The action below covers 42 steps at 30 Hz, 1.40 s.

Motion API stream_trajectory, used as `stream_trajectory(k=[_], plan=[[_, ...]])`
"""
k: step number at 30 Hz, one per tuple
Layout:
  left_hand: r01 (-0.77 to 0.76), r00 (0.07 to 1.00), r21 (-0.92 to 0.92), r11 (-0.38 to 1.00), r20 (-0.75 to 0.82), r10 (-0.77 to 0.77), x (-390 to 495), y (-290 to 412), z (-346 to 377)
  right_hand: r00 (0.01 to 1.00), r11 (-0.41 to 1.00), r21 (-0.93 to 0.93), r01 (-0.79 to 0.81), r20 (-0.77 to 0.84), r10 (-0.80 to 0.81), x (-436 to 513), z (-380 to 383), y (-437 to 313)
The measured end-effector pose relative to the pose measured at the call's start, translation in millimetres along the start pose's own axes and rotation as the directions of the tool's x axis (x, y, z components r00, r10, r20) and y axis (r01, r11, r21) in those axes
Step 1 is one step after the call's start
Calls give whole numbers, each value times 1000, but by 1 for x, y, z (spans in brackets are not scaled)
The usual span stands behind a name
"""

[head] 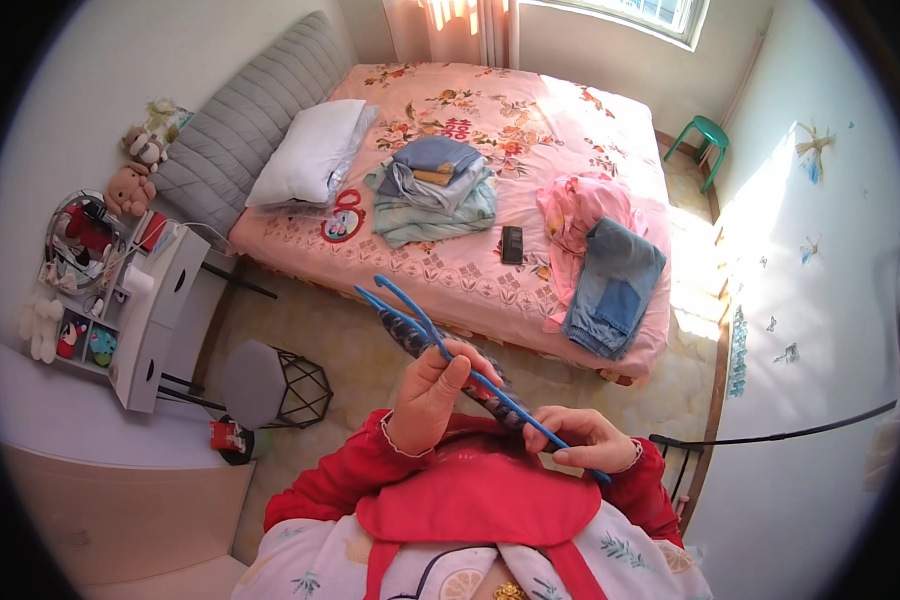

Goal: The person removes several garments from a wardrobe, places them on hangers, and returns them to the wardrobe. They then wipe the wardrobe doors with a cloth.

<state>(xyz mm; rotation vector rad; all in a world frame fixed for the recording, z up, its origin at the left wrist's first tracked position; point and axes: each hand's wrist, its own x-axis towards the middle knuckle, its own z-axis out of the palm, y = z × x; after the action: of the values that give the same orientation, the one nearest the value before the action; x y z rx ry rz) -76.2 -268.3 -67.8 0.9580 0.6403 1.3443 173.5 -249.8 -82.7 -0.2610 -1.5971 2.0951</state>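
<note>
My left hand (436, 391) is closed around the upper part of a bundle of blue plastic clothes hangers (521, 412); a curved hook tip and a pointed end stick out above it. Dark blue-grey patterned hangers or covered rods (405, 332) lie beneath the blue ones; their exact kind is hard to tell. My right hand (581, 437) holds the lower end of the same bundle, thumb on top. Both hands are in front of my red apron (480, 502). Beyond them, on the bed, lie folded jeans (619, 289) and a pink garment (585, 214).
The bed (420, 277) also holds a stack of folded clothes (435, 187), a black wallet or case (511, 245), a red-framed item (343, 223) and a white pillow (307, 154). A stool (253, 382) and a dressing table (165, 300) stand left. A green stool (710, 131) stands far right.
</note>
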Motion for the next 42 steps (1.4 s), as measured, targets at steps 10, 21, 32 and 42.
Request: stream_trajectory(k=[10,21,32,42], plan=[[-39,998,-11,999,-45,38,81,-1,-40,992,993,-44,-110,-62,107,52,-63,-19],[43,966,644,764,-222,133,171,48,-123,967,795,-604,-63,-233,-100,155,-113,-42],[-182,838,704,686,-254,484,193,61,-177,969,385,-922,49,-51,-243,245,-156,-47],[-179,824,328,928,-465,323,187,63,-170,996,694,-715,86,85,-36,279,-208,-16]])
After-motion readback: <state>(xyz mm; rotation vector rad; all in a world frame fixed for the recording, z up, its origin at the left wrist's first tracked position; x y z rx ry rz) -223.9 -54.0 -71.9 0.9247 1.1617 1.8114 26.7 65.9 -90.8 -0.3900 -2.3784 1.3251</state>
